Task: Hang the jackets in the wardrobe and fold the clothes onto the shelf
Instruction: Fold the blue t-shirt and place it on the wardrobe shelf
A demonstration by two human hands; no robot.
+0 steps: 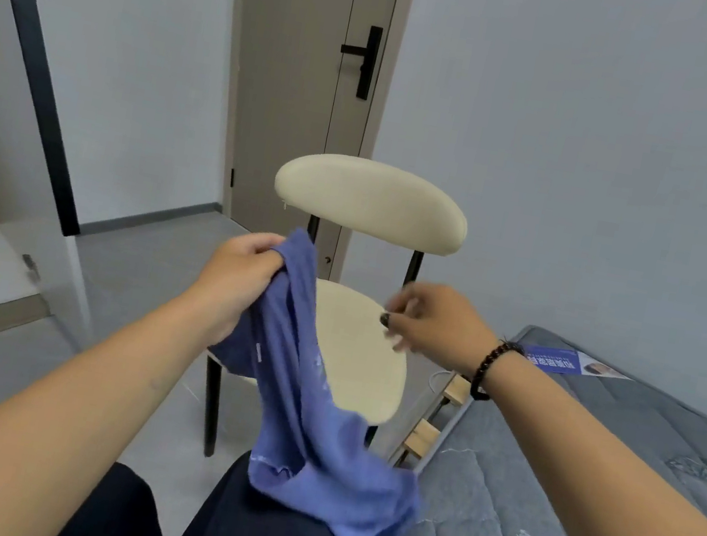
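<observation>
Status: early in the fold step, by my read; left hand [240,281] has its grip bunched tight on the upper edge of a blue shirt [308,406], held up in front of a cream chair [345,328]; rest of the shirt hangs loose, crosses the seat edge and drapes down over the person's dark trousers [248,532] near the edge of the grey mattress [585,497]; right hand [432,319] is off the cloth, fingers loosely curled and blurred, grip holding nothing as far as I can tell; beaded bracelet [490,367] on that wrist; shirt is crumpled, no fold line made yet; no wardrobe, shelf, hangers or jackets in view, so cannot tell how much hanging is done or how many clothes remain; chair seat looks bare apart from this shirt; likely left for this item: second hand takes the other corner, spread flat, fold, carry to shelf; closed door [310,71] behind, not obviously the wardrobe.
</observation>
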